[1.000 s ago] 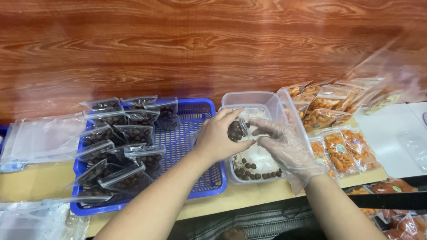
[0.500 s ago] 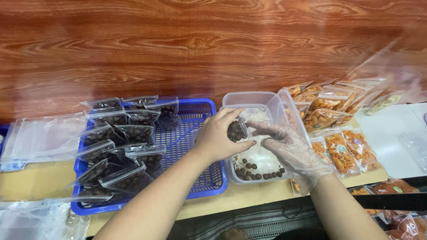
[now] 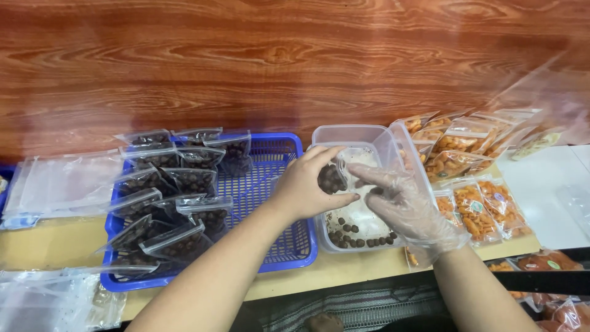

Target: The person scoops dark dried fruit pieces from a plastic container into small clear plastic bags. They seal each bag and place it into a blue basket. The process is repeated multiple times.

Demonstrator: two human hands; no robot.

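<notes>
Hands stay above the clear tub [image 3: 369, 138], barely moved.
Left hand [image 3: 307, 187] fingers clamp a small bag [image 3: 332, 178]; gloved right hand [image 3: 402, 203] fingers pinch together beside it.

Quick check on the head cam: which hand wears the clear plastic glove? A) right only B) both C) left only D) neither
A: the right hand is covered by a wrinkled clear glove over the clear tub, while the left hand is bare, holding a small bag of dark round pieces.
</notes>
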